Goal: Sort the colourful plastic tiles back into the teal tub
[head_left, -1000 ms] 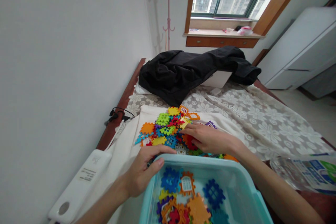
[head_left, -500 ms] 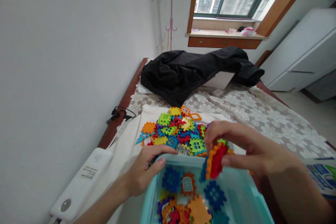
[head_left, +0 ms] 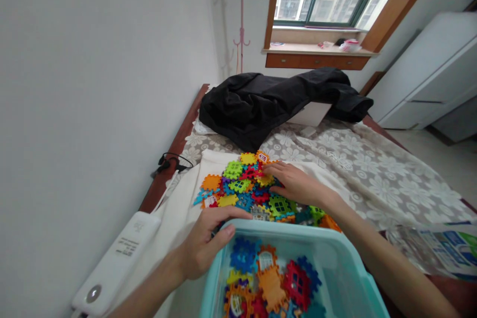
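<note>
My left hand (head_left: 204, 242) grips the far left corner of a teal plastic bin (head_left: 286, 229), its index finger along the rim and thumb at the corner. Inside lie loose toothed building tiles, among them a red window tile (head_left: 297, 284), an orange tile (head_left: 272, 288) and a blue tile (head_left: 244, 255). Beyond the bin, my right hand (head_left: 296, 182) reaches over a heap of such tiles (head_left: 244, 200), fingers apart and touching its right side. A yellow tile (head_left: 264, 180) is partly covered by its fingertips. A green window tile (head_left: 280, 205) lies nearer the bin.
The heap is on a white cloth (head_left: 179, 238) over a flowered bedsheet (head_left: 372, 169). A black garment (head_left: 257, 102) lies farther back. At the left are a white device (head_left: 115, 261) and a black cable (head_left: 167, 161). A printed plastic package (head_left: 447, 248) is at the right.
My right hand has let go of a bundle of tiles into the bin and moved forward to the heap. A red window tile now shows in the bin. My left hand stays put.
</note>
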The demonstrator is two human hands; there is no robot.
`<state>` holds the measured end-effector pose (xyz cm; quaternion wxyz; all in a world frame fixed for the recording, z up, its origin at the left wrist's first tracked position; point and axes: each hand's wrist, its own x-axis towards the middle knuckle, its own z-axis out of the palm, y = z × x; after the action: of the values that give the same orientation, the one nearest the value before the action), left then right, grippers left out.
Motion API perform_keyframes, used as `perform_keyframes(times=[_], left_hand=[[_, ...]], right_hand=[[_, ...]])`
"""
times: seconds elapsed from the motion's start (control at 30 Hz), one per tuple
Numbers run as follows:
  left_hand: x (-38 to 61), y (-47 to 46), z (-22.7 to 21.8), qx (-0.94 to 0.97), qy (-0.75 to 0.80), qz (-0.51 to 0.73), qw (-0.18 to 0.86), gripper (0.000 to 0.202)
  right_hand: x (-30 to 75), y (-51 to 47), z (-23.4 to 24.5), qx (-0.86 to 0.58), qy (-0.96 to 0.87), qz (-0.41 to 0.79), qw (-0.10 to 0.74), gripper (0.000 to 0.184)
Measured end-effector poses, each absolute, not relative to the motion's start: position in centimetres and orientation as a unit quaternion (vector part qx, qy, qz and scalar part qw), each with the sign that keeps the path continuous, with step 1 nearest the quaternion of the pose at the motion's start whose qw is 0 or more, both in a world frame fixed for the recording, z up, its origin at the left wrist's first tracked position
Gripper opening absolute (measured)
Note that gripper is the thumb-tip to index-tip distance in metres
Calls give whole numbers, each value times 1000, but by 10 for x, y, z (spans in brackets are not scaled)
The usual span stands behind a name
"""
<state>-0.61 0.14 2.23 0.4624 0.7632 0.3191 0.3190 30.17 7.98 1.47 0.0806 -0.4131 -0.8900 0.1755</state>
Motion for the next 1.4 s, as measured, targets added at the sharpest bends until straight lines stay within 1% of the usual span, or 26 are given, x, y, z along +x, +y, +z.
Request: perform_keyframes(times=[0.07, 0.13, 0.33, 0.4, 0.5, 0.63, 0.7, 0.83, 0.9, 1.17, 1.3, 1.33, 1.4], left_hand=[[-6, 1, 22, 764, 317, 319, 462, 38], [-7, 1, 22, 764, 318, 319, 463, 37], [-7, 0, 22, 765, 321, 317, 459, 37], [-7, 1, 22, 765, 323, 317, 459, 38], [-6, 1, 22, 764, 325, 314, 461, 38], [-7, 1, 21, 761, 320, 323, 462, 35], [-7, 1, 21, 761, 321, 324, 462, 34], [-7, 1, 21, 763, 322, 317, 463, 36], [-7, 1, 21, 763, 321, 319, 461, 36], [-7, 1, 21, 766, 308, 328, 460, 33], [-6, 1, 21, 761, 311, 326, 466, 32], [-7, 1, 21, 761, 311, 326, 467, 32], [-7, 0, 21, 760, 312, 325, 468, 32]], right_hand=[[300, 80, 15, -414, -893, 162, 71, 32], [300, 80, 20, -413, -894, 159, 64, 25], [305, 82, 30, -444, -881, 153, 64, 18], [305, 81, 29, -432, -886, 156, 67, 13], [304, 78, 23, -409, -898, 157, 49, 16], [301, 77, 17, -415, -897, 146, 47, 9], [301, 77, 17, -419, -895, 146, 48, 11], [300, 78, 20, -423, -893, 147, 32, 24], [300, 78, 21, -424, -893, 150, 30, 27], [299, 76, 21, -431, -889, 152, 37, 23], [301, 78, 26, -442, -885, 140, 35, 13], [302, 79, 28, -446, -884, 132, 37, 13], [307, 82, 32, -453, -883, 113, 50, 21]])
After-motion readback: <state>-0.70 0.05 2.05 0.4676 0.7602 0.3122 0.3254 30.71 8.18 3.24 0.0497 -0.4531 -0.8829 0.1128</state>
